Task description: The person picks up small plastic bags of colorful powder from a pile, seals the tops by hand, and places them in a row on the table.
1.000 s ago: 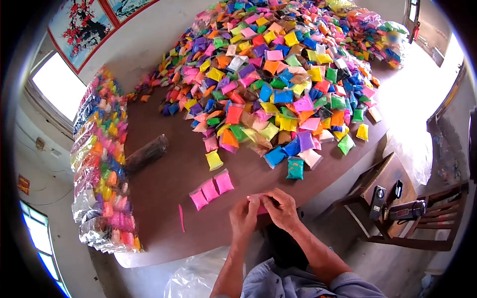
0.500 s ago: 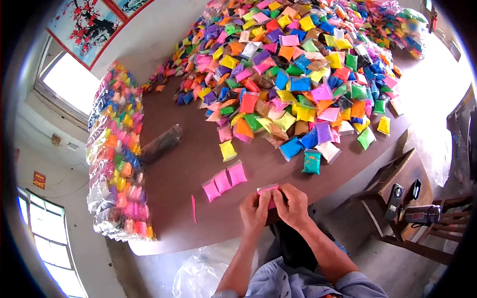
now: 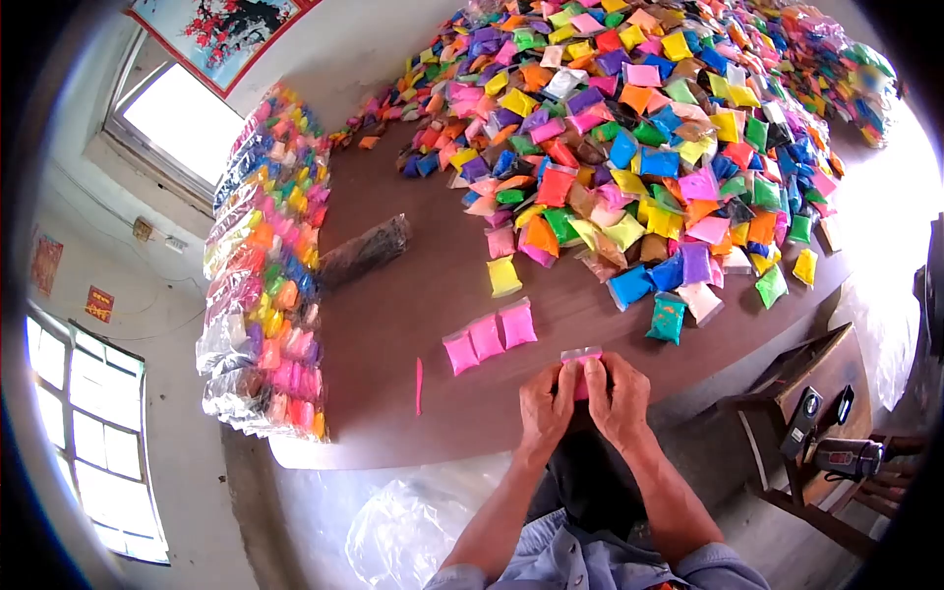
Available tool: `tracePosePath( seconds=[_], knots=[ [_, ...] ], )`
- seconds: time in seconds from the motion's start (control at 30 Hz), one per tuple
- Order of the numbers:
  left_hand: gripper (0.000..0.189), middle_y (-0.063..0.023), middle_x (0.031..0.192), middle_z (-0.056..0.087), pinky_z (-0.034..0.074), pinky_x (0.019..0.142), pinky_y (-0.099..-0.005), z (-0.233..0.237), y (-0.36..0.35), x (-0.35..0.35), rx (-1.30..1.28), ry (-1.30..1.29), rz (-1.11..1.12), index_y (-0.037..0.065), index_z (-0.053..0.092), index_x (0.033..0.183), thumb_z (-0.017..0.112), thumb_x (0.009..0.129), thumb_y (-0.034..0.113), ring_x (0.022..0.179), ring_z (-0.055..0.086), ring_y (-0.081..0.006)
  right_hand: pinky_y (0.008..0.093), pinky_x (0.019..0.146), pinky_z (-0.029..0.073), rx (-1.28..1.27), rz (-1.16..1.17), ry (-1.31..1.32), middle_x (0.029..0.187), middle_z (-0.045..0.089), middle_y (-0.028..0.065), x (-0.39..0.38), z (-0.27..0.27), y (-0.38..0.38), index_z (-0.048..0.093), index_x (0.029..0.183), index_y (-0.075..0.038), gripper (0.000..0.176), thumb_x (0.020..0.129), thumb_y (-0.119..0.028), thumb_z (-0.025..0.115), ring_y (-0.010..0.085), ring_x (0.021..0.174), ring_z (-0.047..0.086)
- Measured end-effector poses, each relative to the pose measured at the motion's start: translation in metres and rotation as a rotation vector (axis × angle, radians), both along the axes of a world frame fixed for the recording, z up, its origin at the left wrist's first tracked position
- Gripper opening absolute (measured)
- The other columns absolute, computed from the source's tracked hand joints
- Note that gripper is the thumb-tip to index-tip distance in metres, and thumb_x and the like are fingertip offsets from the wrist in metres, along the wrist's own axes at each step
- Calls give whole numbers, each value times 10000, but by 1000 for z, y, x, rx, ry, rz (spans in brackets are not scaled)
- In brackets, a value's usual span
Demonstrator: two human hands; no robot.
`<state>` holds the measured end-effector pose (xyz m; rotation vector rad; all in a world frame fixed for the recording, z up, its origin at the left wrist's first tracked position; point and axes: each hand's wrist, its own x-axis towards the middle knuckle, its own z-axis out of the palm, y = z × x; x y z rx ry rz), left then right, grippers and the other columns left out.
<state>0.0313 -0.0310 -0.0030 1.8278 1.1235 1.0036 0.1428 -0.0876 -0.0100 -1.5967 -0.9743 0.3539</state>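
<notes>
A small pink packet point(image 3: 581, 355) with a clear top edge is held between both hands at the near edge of the table. My left hand point(image 3: 547, 405) pinches its left side, and my right hand point(image 3: 618, 397) grips the right side. Both thumbs lie close together over the packet, hiding most of its lower part. To the left of the hands, three pink packets point(image 3: 485, 337) lie side by side in a slanting row. A thin pink stick point(image 3: 419, 386) rests farther left on the brown tabletop point(image 3: 374, 339).
A big heap of colourful packets point(image 3: 629, 167) covers the table's far side. Bagged packets point(image 3: 265, 275) are stacked along the left edge, beside a dark wrapped bundle point(image 3: 366, 251). At right, a wooden stand point(image 3: 826, 374) carries a flask point(image 3: 848, 456). Clear plastic point(image 3: 418, 526) lies below the table.
The whole view has shifted, so the table and packets appear farther right. Both hands still hold the pink packet, whose clear top edge now shows more plainly above the thumbs.
</notes>
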Motion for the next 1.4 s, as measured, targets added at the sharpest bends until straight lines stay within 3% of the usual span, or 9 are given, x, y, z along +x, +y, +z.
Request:
tracePosePath(
  seconds=[0.07,0.17,0.4,0.57,0.83,1.07,1.1,1.23,1.4],
  knots=[
    [270,-217,785,688,524,652,-383,-2,2,-1,-160,-19,-39,-23,740,997,677,1021,239,677,680,-279,392,603,515,41,-36,26,785,675,193,-1,-5,1,683,940,8,181,1015,-155,659,338,654,660],
    [300,-192,753,674,517,636,-372,-7,1,-1,-65,-47,-140,-18,743,982,691,1015,276,655,654,-237,353,596,501,101,-95,60,747,652,174,-1,-7,2,684,959,17,198,1039,-157,639,240,610,614],
    [285,-230,803,667,507,633,-451,-8,4,-2,55,-2,-131,-8,693,872,669,1020,235,717,650,-429,350,578,488,55,-82,75,706,634,160,-2,-7,2,687,958,19,244,1057,-192,616,221,582,575],
    [302,-227,793,659,504,632,-467,-1,4,-3,38,16,-123,-3,686,856,675,1018,252,722,649,-434,349,570,489,26,-73,-29,677,631,154,-3,-5,3,690,968,26,303,1069,-245,599,199,574,571],
    [260,-242,813,677,519,633,-457,2,-4,-7,53,91,-221,-2,708,954,671,1021,246,725,684,-428,316,691,510,74,-155,131,796,664,87,-5,-6,4,687,1003,35,328,1088,-267,589,107,774,586],
    [199,-218,868,728,551,698,-423,-13,1,-13,57,30,-226,10,742,1028,690,1002,201,775,714,-393,345,640,502,15,-117,86,753,658,119,-4,-10,0,693,1036,11,293,1071,-260,587,175,672,612],
    [201,-206,841,721,541,681,-412,-12,1,-11,54,-7,-224,4,738,1016,691,1001,199,736,702,-339,347,638,501,46,-118,106,758,656,135,-5,-11,0,689,1033,11,280,1066,-250,593,187,665,617],
    [258,-192,803,691,504,634,-380,4,-1,-12,-194,-50,-188,6,743,987,718,1000,263,674,647,-264,340,641,502,71,-134,49,766,656,125,-2,-7,-3,689,1041,7,256,1061,-233,602,179,672,615],
    [256,-187,774,684,495,629,-362,4,1,-10,-111,-88,-156,-17,734,979,697,1014,235,653,620,-222,318,630,489,52,-30,130,749,634,88,-4,1,-6,695,1047,0,239,1047,-229,628,146,667,570]
  ],
)
